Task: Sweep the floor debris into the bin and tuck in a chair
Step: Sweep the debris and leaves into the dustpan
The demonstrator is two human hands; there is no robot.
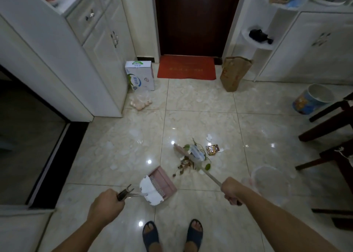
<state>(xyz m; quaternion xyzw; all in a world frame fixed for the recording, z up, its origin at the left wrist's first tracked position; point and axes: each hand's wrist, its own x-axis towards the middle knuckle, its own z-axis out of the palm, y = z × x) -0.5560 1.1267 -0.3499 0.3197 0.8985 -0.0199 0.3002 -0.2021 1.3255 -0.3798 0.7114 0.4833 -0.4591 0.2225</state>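
Note:
My left hand (107, 204) grips the dark handle of a pink dustpan (162, 181), which stands on the tiles with its mouth towards the debris. My right hand (232, 189) grips the pale handle of a broom (191, 156); its head lies in the debris pile (188, 164) of dry leaves, green leaves and clear plastic. A brown snack wrapper (212, 149) and white paper scraps (209, 137) lie just right of the pile. A blue and white bin (313, 99) stands at the far right. Dark wooden chair legs (328, 125) reach in from the right edge.
A white carton (140, 76) and a clear bag of pink items (140, 101) sit by the left cabinet. A brown paper bag (234, 73) stands beside the red doormat (186, 67). A translucent basket (271, 183) sits near my right forearm. My sandalled feet (172, 234) are at the bottom.

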